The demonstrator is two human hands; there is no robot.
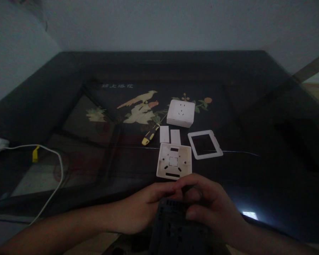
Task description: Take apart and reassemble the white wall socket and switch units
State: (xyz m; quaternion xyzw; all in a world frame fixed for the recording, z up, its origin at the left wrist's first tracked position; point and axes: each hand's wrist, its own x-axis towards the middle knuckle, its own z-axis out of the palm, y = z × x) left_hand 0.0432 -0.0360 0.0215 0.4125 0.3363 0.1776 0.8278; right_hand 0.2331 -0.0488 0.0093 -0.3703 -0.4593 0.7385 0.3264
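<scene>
Both hands meet at the near edge of a dark glass-topped table (268, 117). My left hand (140, 210) and my right hand (210, 205) are both closed around a dark square plastic part (175, 226) with slots, held between them. Just beyond the fingers lies an open white mounting box (174, 161). A white frame (205, 144) lies to its right. Two small white rectangular pieces (170, 135) sit behind the box. Farther back stands a white wall socket unit (180, 112). A yellow-and-black screwdriver (150, 135) lies to the left of the small pieces.
A white cable (59, 170) with a yellow tag (35, 154) curves across the table's left side. Under the glass is a painted bird and flower picture (139, 108). Pale walls stand behind and to the left.
</scene>
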